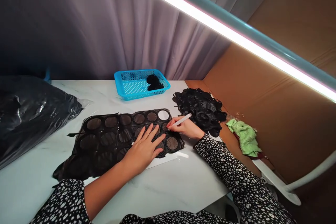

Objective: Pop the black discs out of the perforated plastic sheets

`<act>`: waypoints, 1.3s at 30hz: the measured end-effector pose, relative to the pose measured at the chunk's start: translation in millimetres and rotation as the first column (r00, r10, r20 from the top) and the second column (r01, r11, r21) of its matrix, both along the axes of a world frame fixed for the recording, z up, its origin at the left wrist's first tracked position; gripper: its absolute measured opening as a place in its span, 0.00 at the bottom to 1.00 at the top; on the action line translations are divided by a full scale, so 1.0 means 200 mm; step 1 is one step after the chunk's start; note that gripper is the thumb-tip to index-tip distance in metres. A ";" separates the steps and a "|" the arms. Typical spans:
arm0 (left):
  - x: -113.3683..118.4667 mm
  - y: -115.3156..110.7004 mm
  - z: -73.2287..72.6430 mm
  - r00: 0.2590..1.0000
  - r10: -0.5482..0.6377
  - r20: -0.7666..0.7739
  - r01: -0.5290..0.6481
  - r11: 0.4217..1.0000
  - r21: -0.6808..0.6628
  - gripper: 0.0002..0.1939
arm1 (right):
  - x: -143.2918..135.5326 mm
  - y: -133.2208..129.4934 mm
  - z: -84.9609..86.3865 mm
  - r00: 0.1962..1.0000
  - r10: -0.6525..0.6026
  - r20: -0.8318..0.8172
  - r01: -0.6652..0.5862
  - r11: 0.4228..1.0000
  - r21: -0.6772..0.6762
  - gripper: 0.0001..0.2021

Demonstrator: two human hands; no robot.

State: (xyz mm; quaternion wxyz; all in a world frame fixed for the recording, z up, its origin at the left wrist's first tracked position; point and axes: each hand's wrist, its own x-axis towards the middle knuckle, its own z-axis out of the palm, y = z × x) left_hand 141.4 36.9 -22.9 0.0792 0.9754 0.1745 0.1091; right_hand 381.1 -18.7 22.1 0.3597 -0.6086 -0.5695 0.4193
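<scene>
A black sheet point(115, 131) with rows of round, dark, thin discs lies on the table. My left hand point(144, 147) is spread flat on its right half, fingers pointing away from me. In my right hand point(185, 127) is a slim white pen-like tool point(182, 120), its lower end at a disc in the sheet's right column. The tip itself is hidden by my fingers. At the top right corner of the sheet, one round opening point(163, 114) shows white. Under the near edge sits a white board point(164, 161).
A blue basket point(123, 95) with black pieces stands at the back. Right of the sheet is a heap of black scraps point(199, 106). A black plastic bag point(31, 112) is at left, a green cloth point(245, 138) at right. A bright lamp tube point(210, 22) crosses overhead.
</scene>
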 end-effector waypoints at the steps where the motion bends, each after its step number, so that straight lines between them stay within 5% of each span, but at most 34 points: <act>1: 0.00 0.00 0.00 1.000 0.001 -0.003 -0.001 1.000 -0.001 0.24 | 0.00 0.00 0.00 1.000 0.006 -0.003 -0.006 1.000 -0.002 0.17; 10: 0.00 -0.01 0.00 1.000 0.007 0.012 -0.007 1.000 -0.005 0.23 | 0.01 0.01 0.01 0.998 0.025 0.066 -0.025 1.000 0.002 0.12; 14: 0.00 -0.01 0.00 1.000 -0.012 0.024 0.012 1.000 0.014 0.23 | -0.09 -0.04 0.01 0.952 0.007 0.305 -0.050 0.990 0.134 0.06; 16: 0.00 -0.01 0.00 0.999 -0.018 0.030 0.017 1.000 0.014 0.23 | -0.17 -0.08 0.00 0.838 0.000 0.546 -0.129 0.972 0.198 0.04; 20: 0.00 -0.02 -0.01 0.999 -0.012 0.043 0.012 1.000 -0.001 0.23 | -0.19 -0.10 -0.03 0.488 -0.058 0.871 -0.274 0.937 0.216 0.05; 23: 0.00 -0.02 0.00 0.999 -0.020 0.033 0.020 1.000 -0.002 0.22 | 0.00 -0.07 0.01 0.401 -0.325 0.856 0.001 0.935 0.355 0.07; 25: 0.00 -0.02 0.02 0.999 -0.020 0.047 0.019 1.000 0.007 0.23 | 0.13 -0.08 0.05 0.347 -0.517 0.782 0.189 0.856 0.482 0.08; 26: 0.00 -0.02 0.03 0.998 -0.024 0.063 0.023 1.000 0.015 0.22 | 0.16 -0.09 0.07 0.371 -0.562 0.739 0.225 0.827 0.516 0.08; 28: 0.00 -0.03 0.06 0.994 -0.057 0.094 0.054 0.998 0.034 0.20 | 0.15 -0.15 0.10 0.546 -0.526 0.652 0.233 0.843 0.485 0.07; 30: -0.02 -0.04 0.08 0.988 -0.116 0.100 0.114 0.993 0.031 0.19 | 0.05 -0.22 0.10 0.778 -0.354 0.518 0.187 0.919 0.348 0.07; 32: -0.04 -0.06 0.08 0.982 -0.172 0.083 0.173 0.985 -0.004 0.19 | -0.07 -0.28 0.08 0.909 -0.193 0.369 0.122 0.971 0.207 0.08; 39: -0.08 -0.08 0.07 0.977 -0.215 -0.012 0.213 0.973 -0.094 0.25 | -0.16 -0.32 0.02 0.995 -0.048 0.085 0.046 0.999 0.028 0.12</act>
